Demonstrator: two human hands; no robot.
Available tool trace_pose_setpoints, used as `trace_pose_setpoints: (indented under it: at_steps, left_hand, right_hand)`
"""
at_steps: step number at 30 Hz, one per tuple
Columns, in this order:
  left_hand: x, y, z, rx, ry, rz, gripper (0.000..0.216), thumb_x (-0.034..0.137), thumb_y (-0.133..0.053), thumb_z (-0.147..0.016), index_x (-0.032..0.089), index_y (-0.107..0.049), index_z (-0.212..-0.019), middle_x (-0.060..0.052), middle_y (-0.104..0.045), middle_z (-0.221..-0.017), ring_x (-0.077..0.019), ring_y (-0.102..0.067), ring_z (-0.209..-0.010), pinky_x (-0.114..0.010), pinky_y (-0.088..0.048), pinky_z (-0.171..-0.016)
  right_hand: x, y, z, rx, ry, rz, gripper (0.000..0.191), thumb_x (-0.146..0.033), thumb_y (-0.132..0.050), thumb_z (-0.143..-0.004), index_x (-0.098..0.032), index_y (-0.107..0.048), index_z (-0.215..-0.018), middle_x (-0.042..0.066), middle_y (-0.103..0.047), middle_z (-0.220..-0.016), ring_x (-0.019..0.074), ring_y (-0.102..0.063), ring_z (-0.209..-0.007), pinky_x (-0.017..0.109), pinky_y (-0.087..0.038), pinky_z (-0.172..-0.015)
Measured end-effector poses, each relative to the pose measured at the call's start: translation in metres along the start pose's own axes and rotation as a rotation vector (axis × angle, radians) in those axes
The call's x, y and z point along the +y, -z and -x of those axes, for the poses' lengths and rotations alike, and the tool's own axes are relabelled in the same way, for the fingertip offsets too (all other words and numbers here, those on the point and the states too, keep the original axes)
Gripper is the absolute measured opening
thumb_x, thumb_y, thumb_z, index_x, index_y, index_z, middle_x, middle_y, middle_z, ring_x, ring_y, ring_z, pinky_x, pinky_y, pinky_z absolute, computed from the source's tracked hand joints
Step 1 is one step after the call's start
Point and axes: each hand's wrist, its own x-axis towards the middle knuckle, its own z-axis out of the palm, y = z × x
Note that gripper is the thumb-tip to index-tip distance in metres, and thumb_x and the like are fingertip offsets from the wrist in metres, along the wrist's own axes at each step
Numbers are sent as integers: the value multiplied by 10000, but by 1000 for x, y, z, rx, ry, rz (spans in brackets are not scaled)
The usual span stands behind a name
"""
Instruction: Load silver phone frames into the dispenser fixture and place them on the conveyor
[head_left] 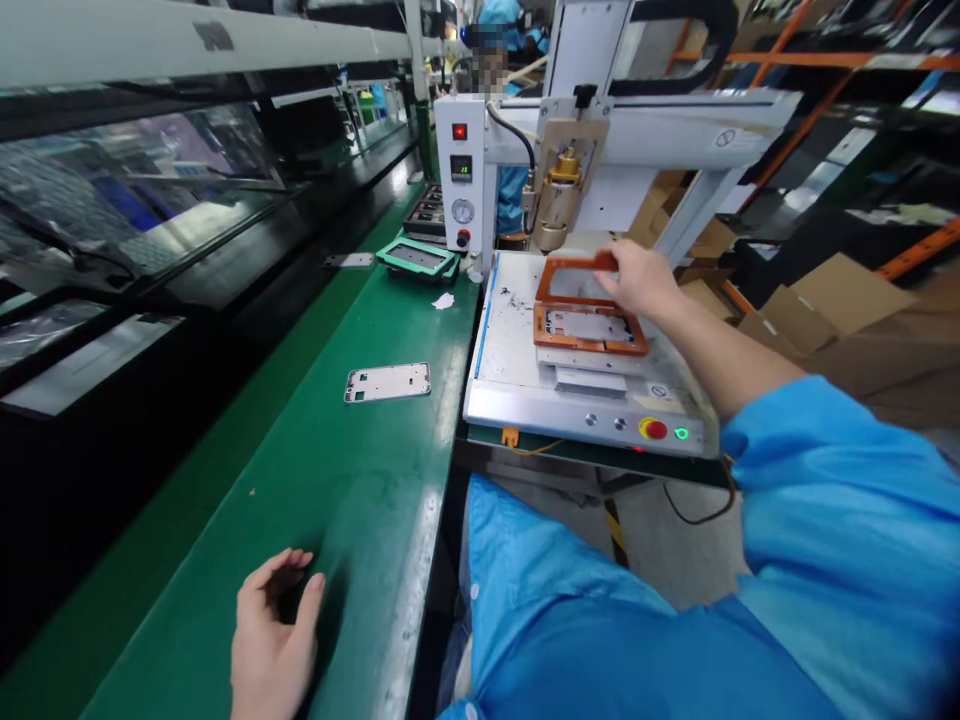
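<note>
My right hand (641,278) grips the raised orange frame lid (570,298) of a fixture on the machine's bed. Below the lid lies the orange fixture base (592,347), with a pale phone mid-frame (589,325) set in it. My left hand (274,630) is over the green bench near its front end, fingers curved and apart from the thumb, holding nothing. Farther up the bench lies another pale phone mid-frame (388,382), flat and apart from both hands.
A dispensing machine (465,175) carries a brass-coloured head (556,205) above its bed. Green trays (416,258), a paper scrap (443,301) and one more phone frame (349,260) lie up the bench (337,480). Cardboard boxes (832,310) stand right; a person is behind the machine.
</note>
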Motion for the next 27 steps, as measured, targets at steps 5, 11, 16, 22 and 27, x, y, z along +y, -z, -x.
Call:
trace_pose_setpoints:
  at_steps: [5, 11, 16, 22, 27]
  left_hand:
    - [5, 0, 2, -5, 34, -30, 659, 643, -756, -709, 249, -551, -1195, -98, -658, -1135, -352, -641, -1109, -718, -449, -1070]
    - [8, 3, 0, -17, 155, -15, 688, 699, -774, -654, 218, -584, -1108, -119, -680, -1085, -368, -655, -1072, -733, -444, -1075]
    - [-16, 7, -9, -15, 134, -18, 620, 676, -790, -677, 205, -608, -1036, -113, -673, -1039, -327, -677, -969, -696, -460, -1091]
    - [2, 6, -6, -44, 186, -47, 658, 685, -788, -637, 211, -604, -1055, -111, -691, -1036, -372, -671, -1031, -733, -455, -1057]
    - [10, 1, -3, -26, 59, -57, 652, 665, -737, -708, 214, -560, -1144, -107, -659, -1093, -346, -654, -1068, -657, -488, -1044]
  right_hand:
    - [17, 2, 86, -178, 106, 37, 342, -463, -526, -932, -210, -743, -1011, 120, -736, -1049, 331, -660, -1029, 440, -485, -895]
    - [83, 14, 187, -545, -211, -110, 506, -749, -659, -733, -247, -605, -716, 53, -672, -741, 253, -626, -706, 361, -458, -640]
    - [93, 17, 221, -713, -266, -100, 540, -676, -679, -746, -234, -394, -627, -16, -505, -589, 179, -475, -604, 303, -342, -577]
    - [76, 19, 210, -765, -220, 115, 427, -382, -745, -772, -231, -377, -616, -8, -489, -586, 157, -404, -580, 308, -243, -579]
    - [30, 37, 189, -874, -149, 184, 317, -322, -784, -771, -229, -518, -627, 48, -559, -616, 178, -451, -580, 332, -247, -586]
